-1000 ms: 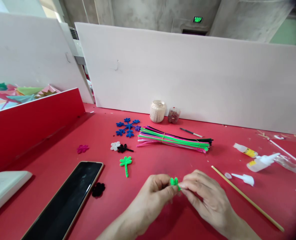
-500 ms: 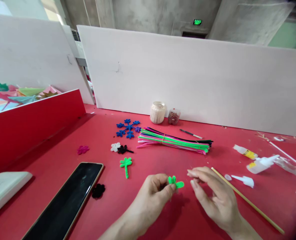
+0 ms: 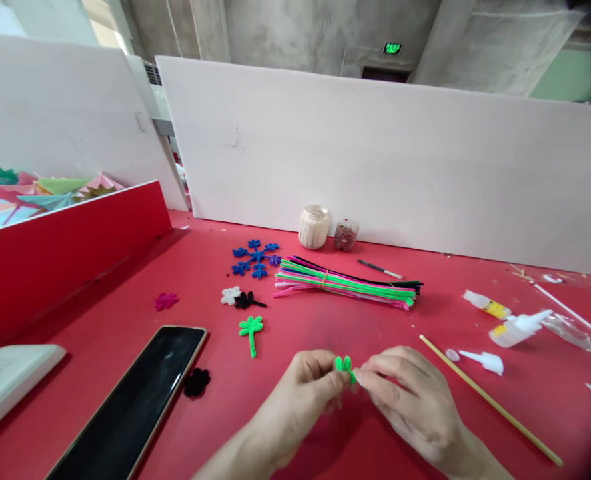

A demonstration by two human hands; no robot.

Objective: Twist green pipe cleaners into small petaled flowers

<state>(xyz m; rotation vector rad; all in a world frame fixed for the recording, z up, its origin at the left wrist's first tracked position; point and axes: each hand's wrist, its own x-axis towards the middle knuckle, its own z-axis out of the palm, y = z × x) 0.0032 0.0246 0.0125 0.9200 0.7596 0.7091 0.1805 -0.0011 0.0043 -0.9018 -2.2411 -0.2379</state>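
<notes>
Between the thumb and fingers of my left hand (image 3: pixel 308 393) is a bent green pipe cleaner (image 3: pixel 344 366), looped into small petals. My right hand (image 3: pixel 415 403) pinches its right side, and the fingertips cover that petal. The lower part of the piece is hidden behind my fingers. To the left lies a finished-looking green pipe-cleaner flower (image 3: pixel 252 333) with a twisted stem. Beyond my hands rests a banded bundle of coloured pipe cleaners (image 3: pixel 345 283).
A phone (image 3: pixel 132 400) and a black flower (image 3: pixel 196 383) lie left. Blue (image 3: pixel 256 257), white (image 3: pixel 230 295) and magenta flowers (image 3: pixel 166 301) are farther back. A wooden stick (image 3: pixel 490 400) and glue bottles (image 3: pixel 518 329) lie right. A jar (image 3: pixel 314 228) stands by the white partition (image 3: pixel 375 147).
My right hand has moved left and closed on the right side of the green pipe cleaner, covering the petal that stuck out. My left hand keeps its hold in nearly the same place.
</notes>
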